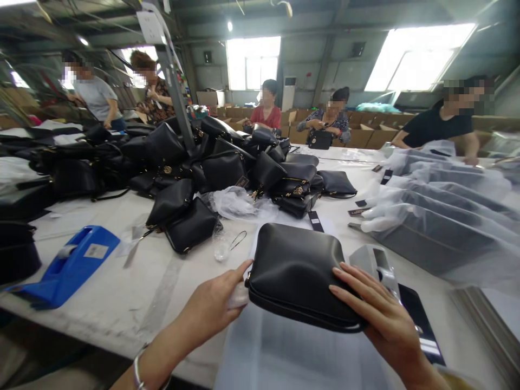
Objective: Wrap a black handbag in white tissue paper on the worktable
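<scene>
A black leather pouch (298, 271) lies flat on the white table (122, 281) right in front of me. My left hand (213, 306) is at its near left corner, fingers pinched on a small clear bit of plastic by the zipper end. My right hand (376, 317) rests on the pouch's near right edge, fingers stretched out over the leather. A sheet of clear plastic (284, 352) lies under the pouch toward me.
A heap of black bags (203, 168) covers the table's middle and left. A blue tape dispenser (67, 265) sits at left. Bagged items in clear plastic (442, 216) are stacked at right. Several people work at the far side.
</scene>
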Demonstrator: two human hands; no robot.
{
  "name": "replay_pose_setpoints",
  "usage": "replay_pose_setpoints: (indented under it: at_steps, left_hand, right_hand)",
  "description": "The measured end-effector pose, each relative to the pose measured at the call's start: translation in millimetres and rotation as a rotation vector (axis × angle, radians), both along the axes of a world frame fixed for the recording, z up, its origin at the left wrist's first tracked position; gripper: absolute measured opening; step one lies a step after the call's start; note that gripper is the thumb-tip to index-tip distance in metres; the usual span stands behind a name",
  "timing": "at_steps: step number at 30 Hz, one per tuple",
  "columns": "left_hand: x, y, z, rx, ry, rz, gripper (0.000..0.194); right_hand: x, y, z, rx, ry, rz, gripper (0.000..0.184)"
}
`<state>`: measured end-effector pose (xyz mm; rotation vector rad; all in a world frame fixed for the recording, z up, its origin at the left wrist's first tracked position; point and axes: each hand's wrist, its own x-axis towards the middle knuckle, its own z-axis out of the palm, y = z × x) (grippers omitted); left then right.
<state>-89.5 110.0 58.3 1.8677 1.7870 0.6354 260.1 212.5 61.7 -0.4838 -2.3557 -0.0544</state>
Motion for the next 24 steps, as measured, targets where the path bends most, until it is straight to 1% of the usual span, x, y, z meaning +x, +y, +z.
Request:
replay_pose_setpoints:
  at_steps: [2, 4, 6, 8, 9, 10, 12, 14, 17, 19, 21, 24]
  left_hand:
    - [-5, 8, -12.4, 0.052, 0.268, -0.065, 0.090]
    - [-7, 14, -30.8, 0.098, 0.448, -0.125, 0.091]
    - [-8, 18, -49.6, 0.134, 0.557, -0.163, 0.080]
    - [-9, 18, -64.8, 0.148, 0.594, -0.176, 0.065]
    - [-10, 18, -70.1, 0.150, 0.591, -0.178, 0.059]
    - [-11, 17, -73.8, 0.150, 0.580, -0.178, 0.056]
    - [-13, 15, -75.8, 0.160, 0.559, -0.166, 0.057]
    - [-14, 14, -72.2, 0.197, 0.561, -0.136, 0.062]
    - [-13, 14, -64.3, 0.290, 0.600, -0.073, 0.068]
    - [-11, 12, -64.1, 0.325, 0.627, -0.038, 0.069]
    - [-8, 10, -70.7, 0.293, 0.635, -0.031, 0.067]
    - [-8, 3, -87.4, 0.152, 0.610, -0.050, 0.074]
  right_hand:
    - [3, 3, -19.9, 0.010, -0.018, -0.041, 0.054]
    - [5, 3, -44.4, 0.000, -0.037, -0.071, 0.053]
    - [7, 3, -68.8, -0.018, -0.053, -0.099, 0.055]
    - [9, 1, -88.4, -0.054, -0.074, -0.118, 0.060]
    - [11, 0, -95.3, -0.075, -0.081, -0.122, 0.062]
    - [12, 0, -100.1, -0.098, -0.084, -0.124, 0.063]
    - [14, -1, -103.4, -0.138, -0.067, -0.127, 0.066]
    - [15, -1, -100.9, -0.166, -0.018, -0.128, 0.069]
    - [14, 1, -95.7, -0.179, 0.046, -0.121, 0.066]
    - [12, 2, -97.1, -0.175, 0.058, -0.127, 0.065]
    - [12, 2, -104.1, -0.171, 0.046, -0.144, 0.067]
    - [15, 0, -119.3, -0.203, -0.011, -0.174, 0.069]
